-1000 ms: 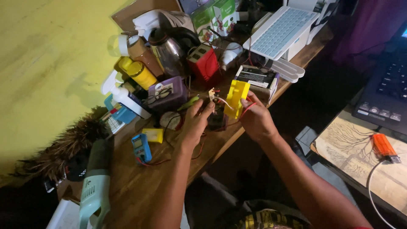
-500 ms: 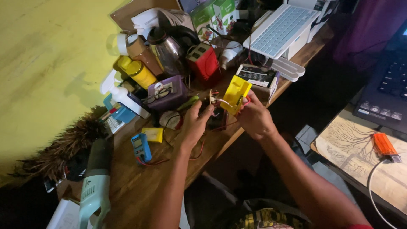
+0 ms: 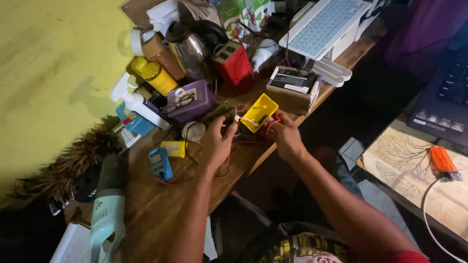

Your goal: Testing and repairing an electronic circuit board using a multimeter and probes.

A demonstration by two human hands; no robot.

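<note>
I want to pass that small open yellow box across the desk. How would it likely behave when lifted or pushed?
The yellow box looks like a thin-walled, hollow plastic shell, so probably light and fairly stiff. The right hand holds it tilted, so it seems easy to carry. Thin wires run from it toward the left hand; they would likely tug or snag if it were pushed.

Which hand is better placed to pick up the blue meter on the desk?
Probably the left hand: the blue meter lies on its side of the desk. The right hand holds the yellow box farther off.
</note>
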